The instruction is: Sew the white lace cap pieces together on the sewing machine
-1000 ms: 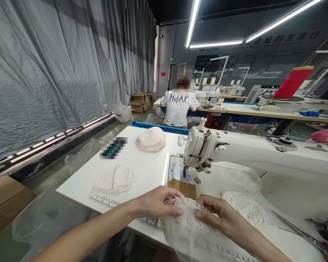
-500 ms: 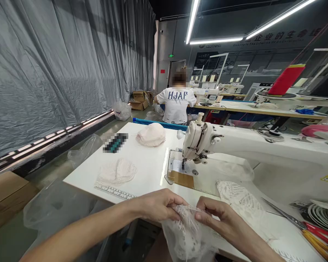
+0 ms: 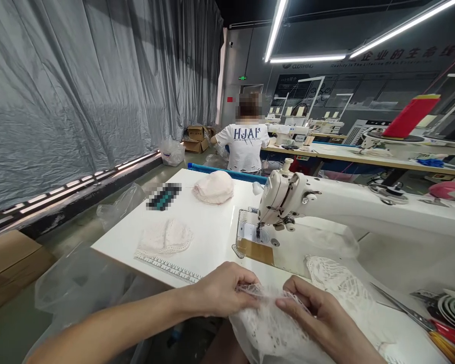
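Head camera, lower center of the frame: you grip a sheer white lace piece (image 3: 267,328) between both hands, its upper edge stretched across the gap and the rest hanging loose below, in front of the table's near edge. Your left hand (image 3: 222,290) pinches one side of that edge between thumb and fingers; your right hand (image 3: 320,308) clasps the other side, thumb uppermost. Just beyond, right of center, stands a white sewing machine (image 3: 278,199) on a white table (image 3: 205,227). A second lace piece (image 3: 337,280) lies at lower right, near scissors (image 3: 405,306). At center left, a pale lace cup (image 3: 165,236) sits beside printed ruler marks (image 3: 167,269); another pale cup (image 3: 214,187) rests farther up. At upper center, a co-worker in a white shirt (image 3: 246,149) faces away.
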